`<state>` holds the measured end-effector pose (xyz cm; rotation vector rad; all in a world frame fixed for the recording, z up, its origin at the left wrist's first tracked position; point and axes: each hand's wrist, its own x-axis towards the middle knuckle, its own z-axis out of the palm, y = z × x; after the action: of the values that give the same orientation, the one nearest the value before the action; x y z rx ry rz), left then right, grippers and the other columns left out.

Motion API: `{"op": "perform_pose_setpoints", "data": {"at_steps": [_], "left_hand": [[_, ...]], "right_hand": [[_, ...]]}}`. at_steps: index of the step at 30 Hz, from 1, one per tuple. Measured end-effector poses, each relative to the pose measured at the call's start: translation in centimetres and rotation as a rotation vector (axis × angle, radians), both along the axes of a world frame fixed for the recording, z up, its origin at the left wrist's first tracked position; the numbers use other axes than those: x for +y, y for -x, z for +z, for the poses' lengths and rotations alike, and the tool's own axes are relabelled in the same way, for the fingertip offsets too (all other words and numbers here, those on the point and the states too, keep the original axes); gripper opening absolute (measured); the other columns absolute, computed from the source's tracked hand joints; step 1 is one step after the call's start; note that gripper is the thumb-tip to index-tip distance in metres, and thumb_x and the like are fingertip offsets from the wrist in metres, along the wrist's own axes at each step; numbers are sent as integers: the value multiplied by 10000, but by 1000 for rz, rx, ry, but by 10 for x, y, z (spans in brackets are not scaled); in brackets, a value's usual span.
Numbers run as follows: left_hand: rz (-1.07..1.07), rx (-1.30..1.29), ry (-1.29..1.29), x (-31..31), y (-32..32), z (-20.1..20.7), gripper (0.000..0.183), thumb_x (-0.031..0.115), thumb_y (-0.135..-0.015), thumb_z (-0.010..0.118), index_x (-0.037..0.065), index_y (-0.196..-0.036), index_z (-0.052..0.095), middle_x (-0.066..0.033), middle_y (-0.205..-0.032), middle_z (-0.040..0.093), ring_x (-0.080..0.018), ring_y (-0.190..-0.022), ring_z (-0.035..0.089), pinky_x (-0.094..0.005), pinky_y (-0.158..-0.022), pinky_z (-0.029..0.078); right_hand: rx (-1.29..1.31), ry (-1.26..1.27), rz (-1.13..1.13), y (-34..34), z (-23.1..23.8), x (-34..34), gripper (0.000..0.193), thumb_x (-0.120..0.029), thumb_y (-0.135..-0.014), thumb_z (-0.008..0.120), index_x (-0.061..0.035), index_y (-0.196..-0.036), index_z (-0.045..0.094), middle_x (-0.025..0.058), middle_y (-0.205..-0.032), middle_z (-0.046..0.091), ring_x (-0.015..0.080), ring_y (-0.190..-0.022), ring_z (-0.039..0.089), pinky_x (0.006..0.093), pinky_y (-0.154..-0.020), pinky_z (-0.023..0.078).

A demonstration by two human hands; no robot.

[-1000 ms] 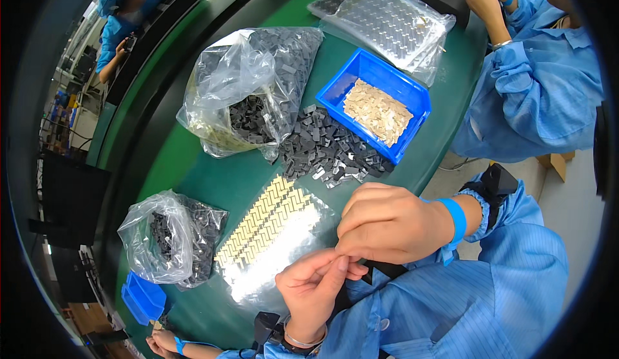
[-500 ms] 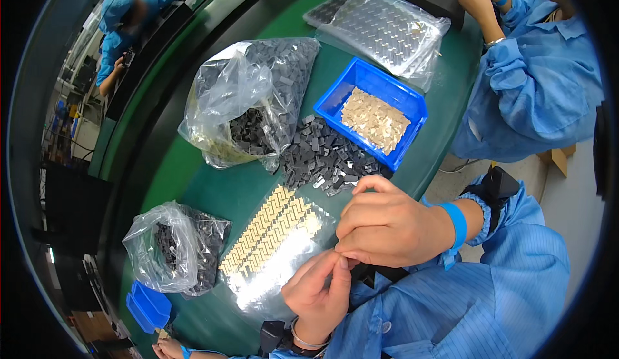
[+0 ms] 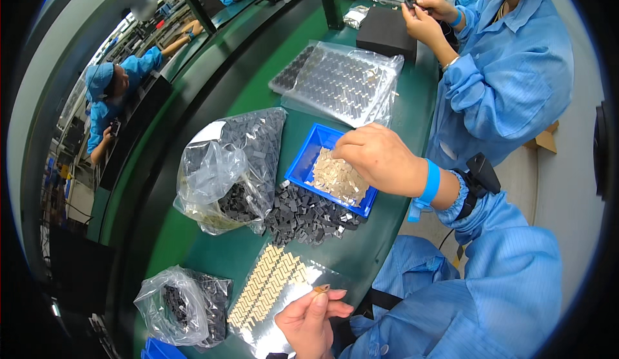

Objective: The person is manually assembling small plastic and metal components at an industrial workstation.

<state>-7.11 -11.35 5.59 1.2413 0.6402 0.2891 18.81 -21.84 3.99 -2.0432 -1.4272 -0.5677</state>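
My left hand [image 3: 308, 325] is near the front edge, with a small brownish piece [image 3: 322, 289] pinched between thumb and forefinger and the other fingers partly curled. Over the blue bin [image 3: 300, 170] is my right hand [image 3: 380, 159], its fingers bent together and reaching down to the heap of small flat tan pieces [image 3: 337, 177]. Whatever its fingertips hold is hidden by the hand. Beside my left hand, a clear plastic sheet [image 3: 284, 320] bears slanted rows of pale yellow pieces [image 3: 265, 285]. Small black blocks [image 3: 303, 217] lie in a loose pile next to the bin.
A large clear bag of black blocks [image 3: 235, 159] stands left of the bin, a smaller bag [image 3: 184, 304] nearer. Bagged trays [image 3: 348, 81] and a black box [image 3: 387, 33] lie farther back. A co-worker [image 3: 509, 75] sits at the right, another person [image 3: 122, 94] far left.
My right hand has left my left hand and moved up and away to the bin. My left hand stays low, now showing the small piece. The view has shifted, so the table appears lower.
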Motion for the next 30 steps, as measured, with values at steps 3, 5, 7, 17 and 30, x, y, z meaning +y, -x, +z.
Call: {"op": "perform_pose_setpoints", "data": {"at_steps": [3, 5, 7, 17, 30], "left_hand": [[26, -30, 73, 2, -1, -8, 196, 110, -878, 546, -73, -892, 614, -116, -690, 634, -140, -545, 586, -218, -508, 471], [53, -39, 121, 1, 0, -7, 200, 112, -879, 544, -76, -909, 607, -126, -717, 638, -145, -547, 589, -224, -503, 475], [53, -13, 208, 0, 0, -2, 203, 107, -890, 525, -79, -927, 597, -155, -791, 644, -155, -525, 587, -232, -492, 479], [114, -178, 262, 0, -11, -11, 266, 147, -913, 499, -103, -908, 590, -157, -757, 628, -199, -532, 608, -265, -472, 492], [182, -240, -19, 3, -8, -9, 227, 7, -807, 620, -93, -1009, 601, -177, -974, 608, -180, -784, 613, -263, -641, 530]], "right_hand": [[-28, -17, -41, -6, 0, -7, 95, -92, -735, 633, -39, -809, 604, 77, -845, 591, 252, -759, 561, 357, -695, 434], [-8, -28, -26, 0, 4, -6, 93, -89, -736, 634, -38, -810, 607, 83, -860, 589, 253, -779, 565, 355, -704, 439], [190, -161, 101, 18, 13, -3, 81, -86, -749, 649, -32, -802, 619, 81, -851, 588, 242, -776, 563, 341, -691, 442], [832, -382, 603, 108, -6, 18, 181, -115, -745, 689, -26, -900, 657, 73, -840, 565, 194, -755, 536, 304, -672, 422], [861, -258, 610, 111, -7, 20, 93, -70, -775, 657, -26, -853, 633, 76, -850, 553, 195, -774, 543, 297, -678, 412]]}}
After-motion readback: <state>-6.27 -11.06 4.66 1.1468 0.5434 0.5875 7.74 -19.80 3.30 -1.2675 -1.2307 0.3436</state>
